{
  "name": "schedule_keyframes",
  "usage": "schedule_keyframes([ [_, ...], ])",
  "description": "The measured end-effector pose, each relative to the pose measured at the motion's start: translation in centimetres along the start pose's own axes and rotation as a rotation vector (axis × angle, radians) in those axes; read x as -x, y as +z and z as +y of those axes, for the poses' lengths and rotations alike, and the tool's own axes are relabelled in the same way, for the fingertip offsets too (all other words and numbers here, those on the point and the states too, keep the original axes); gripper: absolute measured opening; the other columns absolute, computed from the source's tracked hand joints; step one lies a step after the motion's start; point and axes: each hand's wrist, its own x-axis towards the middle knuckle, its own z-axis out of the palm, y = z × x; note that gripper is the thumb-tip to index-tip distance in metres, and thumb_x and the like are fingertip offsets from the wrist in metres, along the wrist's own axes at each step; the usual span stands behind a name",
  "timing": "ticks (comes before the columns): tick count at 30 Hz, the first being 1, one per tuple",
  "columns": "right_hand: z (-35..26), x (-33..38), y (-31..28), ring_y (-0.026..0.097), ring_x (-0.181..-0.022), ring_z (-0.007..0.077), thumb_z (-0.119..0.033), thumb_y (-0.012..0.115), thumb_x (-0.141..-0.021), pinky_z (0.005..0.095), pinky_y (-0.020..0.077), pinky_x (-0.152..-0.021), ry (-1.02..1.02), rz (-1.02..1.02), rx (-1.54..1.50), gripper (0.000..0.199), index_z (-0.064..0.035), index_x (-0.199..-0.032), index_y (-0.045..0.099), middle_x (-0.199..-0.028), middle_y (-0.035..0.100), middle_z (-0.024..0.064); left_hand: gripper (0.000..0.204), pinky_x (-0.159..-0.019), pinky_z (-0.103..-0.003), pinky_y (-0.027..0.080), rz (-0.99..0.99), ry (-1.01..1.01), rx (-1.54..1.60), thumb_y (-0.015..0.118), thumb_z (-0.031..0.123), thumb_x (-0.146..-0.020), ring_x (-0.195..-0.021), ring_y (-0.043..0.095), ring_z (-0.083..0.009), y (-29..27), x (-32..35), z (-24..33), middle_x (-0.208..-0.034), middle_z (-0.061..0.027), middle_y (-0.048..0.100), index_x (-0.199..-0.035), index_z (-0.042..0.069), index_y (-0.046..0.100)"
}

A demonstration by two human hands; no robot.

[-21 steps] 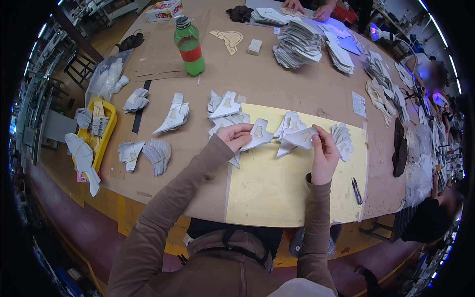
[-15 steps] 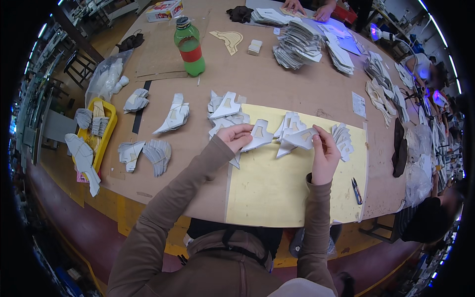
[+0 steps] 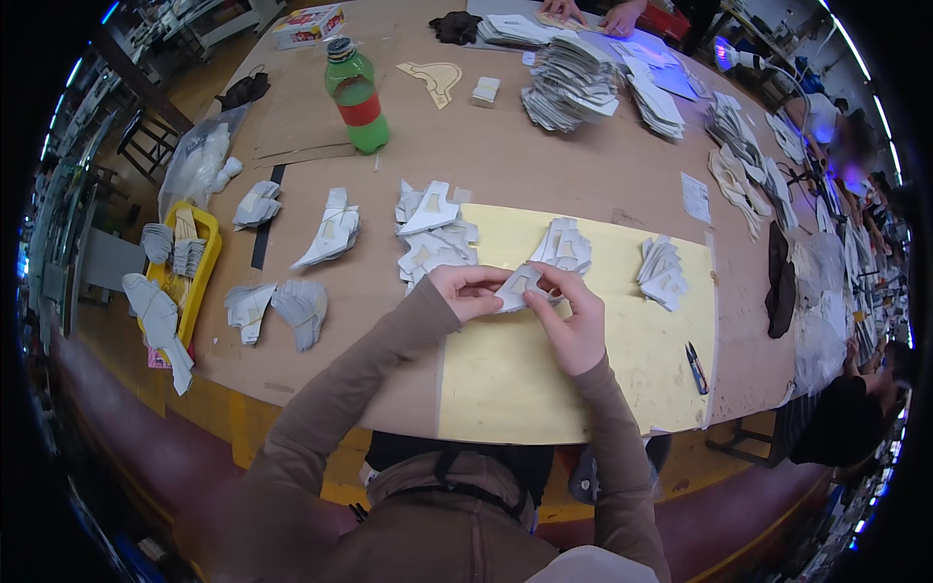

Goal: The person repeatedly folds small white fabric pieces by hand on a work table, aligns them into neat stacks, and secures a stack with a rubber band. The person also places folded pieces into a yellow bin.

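Note:
My left hand (image 3: 466, 291) and my right hand (image 3: 571, 316) come together over a yellow sheet (image 3: 525, 379). Between them they pinch white shoe-upper pieces (image 3: 515, 289) with a window cut in the middle; how many lie together I cannot tell. Just beyond my right hand lies a small fanned pile of similar white pieces (image 3: 564, 243). Another fanned pile (image 3: 663, 275) sits at the right of the sheet. A larger loose heap of white pieces (image 3: 428, 233) spreads beyond my left hand, partly over the sheet's left edge.
Snips (image 3: 697, 369) lie near the sheet's right edge. Bundled pieces (image 3: 333, 231) and a yellow basket (image 3: 209, 248) are at left. Farther off stand a green bottle (image 3: 358, 102) and a tall stack of pieces (image 3: 571, 85). Another person's hands (image 3: 617, 17) work at the far edge.
My right hand has moved left with its piece from beside the middle pile and now meets my left hand. The pieces they held apart are now together.

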Motion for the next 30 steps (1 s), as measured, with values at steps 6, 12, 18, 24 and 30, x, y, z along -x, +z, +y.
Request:
schedule_keyframes([
  [6,1.8,-0.4,-2.8,0.056,-0.084,0.0125,-0.004,0.066,-0.084,0.0256,0.0443,-0.078,0.11,0.45,-0.204,0.037,0.0036,-0.119,0.059,-0.092,0.061,0.0061,0.035,-0.087,-0.023,0.049,0.061,0.098,0.0,0.058,0.005,-0.091,-0.095,0.062,-0.0105,-0.9,-0.1,0.3,-0.108,-0.0094,0.066,-0.125,0.0,0.057],
  [12,1.6,-1.0,-3.6,0.059,-0.09,0.0221,-0.002,0.065,-0.081,0.0313,0.0457,-0.081,0.064,0.46,0.173,0.032,-0.0008,-0.113,0.063,-0.097,0.063,0.0099,0.03,-0.082,-0.023,0.049,0.261,0.257,-0.055,0.056,0.007,-0.093,-0.09,0.061,-0.0099,-3.9,0.3,1.6,-0.101,-0.0077,0.067,-0.121,-0.001,0.059],
  [18,0.3,-1.0,-1.7,0.058,-0.097,0.019,-0.003,0.061,-0.084,0.0284,0.0435,-0.08,-0.113,0.271,0.195,0.027,-0.0017,-0.111,0.063,-0.104,0.063,0.0084,0.022,-0.069,-0.022,0.048,0.331,-0.081,-0.518,0.056,0.017,-0.094,-0.074,0.059,-0.007,-8.3,3.9,3.8,-0.082,-0.0029,0.068,-0.102,0.0,0.067],
  [24,-0.1,-0.9,2.5,0.057,-0.103,0.0298,-0.005,0.065,-0.081,0.0369,0.0458,-0.088,-0.342,-0.042,0.372,0.032,-0.002,-0.113,0.062,-0.117,0.058,0.0152,0.03,-0.067,-0.031,0.049,0.21,-0.243,-0.889,0.066,0.03,-0.086,-0.072,0.063,-0.0197,-7.3,3.8,2.5,-0.077,-0.0107,0.066,-0.096,0.001,0.066],
  [30,0.2,-0.9,4.2,0.053,-0.102,0.0307,-0.007,0.069,-0.078,0.0399,0.0422,-0.09,-0.258,-0.132,0.348,0.041,-0.0054,-0.118,0.059,-0.111,0.054,0.0133,0.033,-0.066,-0.034,0.049,0.301,-0.125,-0.86,0.075,0.025,-0.076,-0.07,0.062,-0.0243,-3.6,1.6,0.1,-0.076,-0.0112,0.061,-0.092,0.002,0.057],
])
